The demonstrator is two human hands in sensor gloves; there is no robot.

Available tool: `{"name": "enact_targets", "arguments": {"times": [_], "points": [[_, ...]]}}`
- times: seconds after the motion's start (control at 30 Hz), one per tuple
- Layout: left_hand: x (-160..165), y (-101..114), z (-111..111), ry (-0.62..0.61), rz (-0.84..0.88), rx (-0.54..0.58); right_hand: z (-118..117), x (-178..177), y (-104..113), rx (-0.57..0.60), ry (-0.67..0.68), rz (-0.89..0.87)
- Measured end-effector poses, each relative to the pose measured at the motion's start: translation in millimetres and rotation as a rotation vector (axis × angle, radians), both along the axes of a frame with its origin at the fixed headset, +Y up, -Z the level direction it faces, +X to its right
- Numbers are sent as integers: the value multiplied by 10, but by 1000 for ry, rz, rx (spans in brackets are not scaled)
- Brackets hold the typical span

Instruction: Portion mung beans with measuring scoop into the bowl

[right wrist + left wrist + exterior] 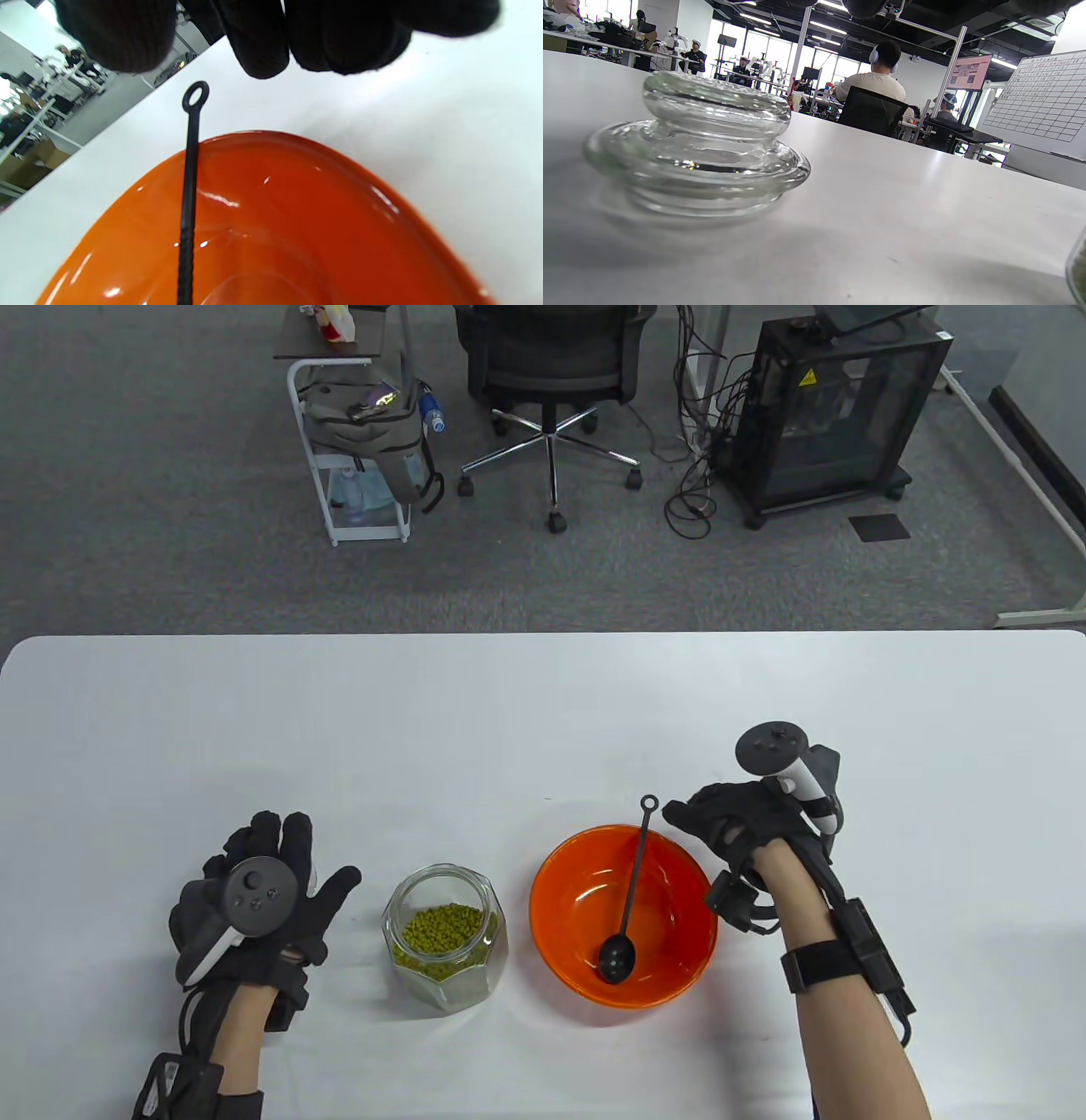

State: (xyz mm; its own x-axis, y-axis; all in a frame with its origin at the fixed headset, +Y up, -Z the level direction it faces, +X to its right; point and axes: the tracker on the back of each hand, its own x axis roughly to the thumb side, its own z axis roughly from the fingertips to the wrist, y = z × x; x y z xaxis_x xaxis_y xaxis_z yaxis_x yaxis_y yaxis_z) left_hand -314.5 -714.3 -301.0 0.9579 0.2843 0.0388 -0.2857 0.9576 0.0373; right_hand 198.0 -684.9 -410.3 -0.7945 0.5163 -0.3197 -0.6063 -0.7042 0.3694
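An open glass jar (pixel 445 937) of green mung beans stands left of the orange bowl (pixel 547 899). A black measuring scoop (pixel 628 899) lies in the bowl with its head on the bottom, and its ringed handle leans over the far rim. My right hand (pixel 696 814) hovers just right of the handle's ring, fingers loosely curled and holding nothing. In the right wrist view the fingertips (pixel 263 46) hang above the scoop (pixel 188 190) and bowl (pixel 339 220) without touching. My left hand (pixel 305 855) lies flat left of the jar, fingers straight. The jar's glass lid (pixel 700 144) rests on the table under it.
The white table (pixel 543 712) stretches wide behind the jar and bowl. Beyond its far edge are an office chair (pixel 551 364), a cart with a bag (pixel 365 432) and a black cabinet with cables (pixel 831 407). The jar's edge (pixel 1078 271) shows at the left wrist view's right border.
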Motion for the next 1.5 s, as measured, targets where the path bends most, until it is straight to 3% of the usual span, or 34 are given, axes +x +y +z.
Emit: {"name": "enact_targets", "arguments": {"times": [0.43,0.97,1.23,1.5], "points": [[-22,-6,5,18,-23,-12,-426,-228,-189,-132,33,15],[-31,-15,4,29,-22,-25,-519,-270,-274,-152,61,-55],[-37,3,2,21,-10,-14,-387,-178,29,-9,76,-170],[-53,72,29,15,24,27,80,-21,504,289,44,-321]]}}
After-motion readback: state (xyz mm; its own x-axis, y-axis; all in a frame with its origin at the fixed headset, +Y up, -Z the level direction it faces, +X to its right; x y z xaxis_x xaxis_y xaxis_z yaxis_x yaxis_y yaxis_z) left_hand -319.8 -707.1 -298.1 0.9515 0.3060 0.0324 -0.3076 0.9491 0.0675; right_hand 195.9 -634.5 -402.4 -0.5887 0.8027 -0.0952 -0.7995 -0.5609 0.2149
